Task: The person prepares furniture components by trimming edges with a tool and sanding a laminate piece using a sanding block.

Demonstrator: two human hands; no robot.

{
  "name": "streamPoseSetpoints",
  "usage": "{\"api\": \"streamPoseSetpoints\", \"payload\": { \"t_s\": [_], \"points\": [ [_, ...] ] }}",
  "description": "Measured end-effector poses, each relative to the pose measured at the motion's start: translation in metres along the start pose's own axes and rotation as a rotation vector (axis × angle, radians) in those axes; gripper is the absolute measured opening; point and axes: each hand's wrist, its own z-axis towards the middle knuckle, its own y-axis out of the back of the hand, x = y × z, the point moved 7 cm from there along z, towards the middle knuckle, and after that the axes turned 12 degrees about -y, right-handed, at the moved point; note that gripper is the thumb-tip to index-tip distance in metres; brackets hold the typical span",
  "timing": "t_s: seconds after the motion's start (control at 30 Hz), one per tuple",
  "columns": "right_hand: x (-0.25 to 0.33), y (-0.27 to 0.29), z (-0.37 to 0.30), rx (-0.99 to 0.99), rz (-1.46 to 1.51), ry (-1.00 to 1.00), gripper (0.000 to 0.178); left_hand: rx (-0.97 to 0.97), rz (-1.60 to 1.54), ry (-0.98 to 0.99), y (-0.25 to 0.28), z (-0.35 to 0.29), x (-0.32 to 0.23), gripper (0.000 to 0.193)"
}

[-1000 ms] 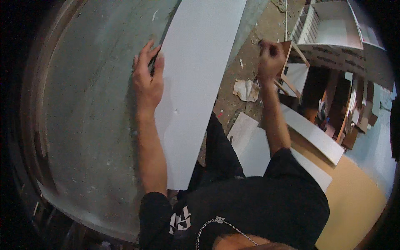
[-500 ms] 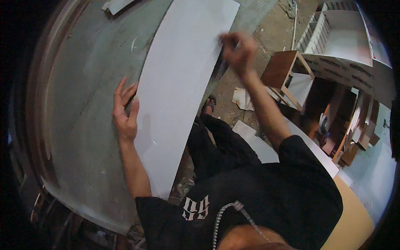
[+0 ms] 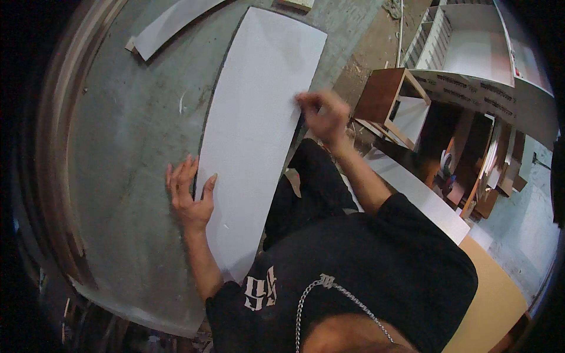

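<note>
A long white board (image 3: pixel 259 112) lies on a grey-green work table (image 3: pixel 135 135), its far end squared off. At its left edge, my left hand (image 3: pixel 193 191) has its fingers spread, the thumb over the board's face and the other fingers on the table side. My right hand (image 3: pixel 325 117) is at the board's right edge, with fingers curled into a pinch and partly smeared by motion. Whatever lies between those fingertips, if anything, I cannot make out. The board's near end reaches my body.
A narrow white strip (image 3: pixel 170 26) lies at the table's far left. On the right are a brown wooden frame (image 3: pixel 379 97), a white cabinet carcass (image 3: pixel 477 44), a white panel (image 3: pixel 421 194), a tan panel (image 3: pixel 491 294) and several leaning offcuts (image 3: pixel 500 170).
My right hand has come nearer along the board's right edge. The view has shifted, so the board's far end and the strip show more fully. My left hand stays by the left edge.
</note>
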Motion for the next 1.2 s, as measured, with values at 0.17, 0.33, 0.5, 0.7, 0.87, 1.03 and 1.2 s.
{"api": "streamPoseSetpoints", "payload": {
  "t_s": [0.17,0.33,0.5,0.7,0.87,1.03,1.2],
  "points": [
    [-0.024,0.017,0.106,-0.162,-0.041,-0.068,0.005,-0.059,-0.031,0.018,0.001,-0.009,0.01,0.045],
    [-0.007,0.01,0.108,-0.05,0.147,-0.052,0.007,-0.004,0.099,0.066,0.003,0.004,0.004,0.049],
    [0.055,-0.045,0.152,0.276,0.03,0.175,0.009,-0.224,0.077,0.342,-0.01,0.003,-0.037,0.063],
    [0.065,-0.121,0.197,0.591,-0.173,0.444,0.013,-0.29,-0.077,0.532,-0.061,0.058,-0.09,0.087],
    [0.106,-0.146,0.161,0.814,-0.12,0.808,0.016,-0.087,0.118,0.596,-0.084,0.053,-0.091,0.091],
    [0.098,-0.139,0.197,0.942,-0.036,0.761,0.016,-0.22,0.293,0.9,-0.079,0.061,-0.086,0.092],
    [0.086,-0.147,0.219,1.089,-0.107,0.677,0.013,-0.352,0.343,1.082,-0.087,0.073,-0.088,0.092]
  ]
}}
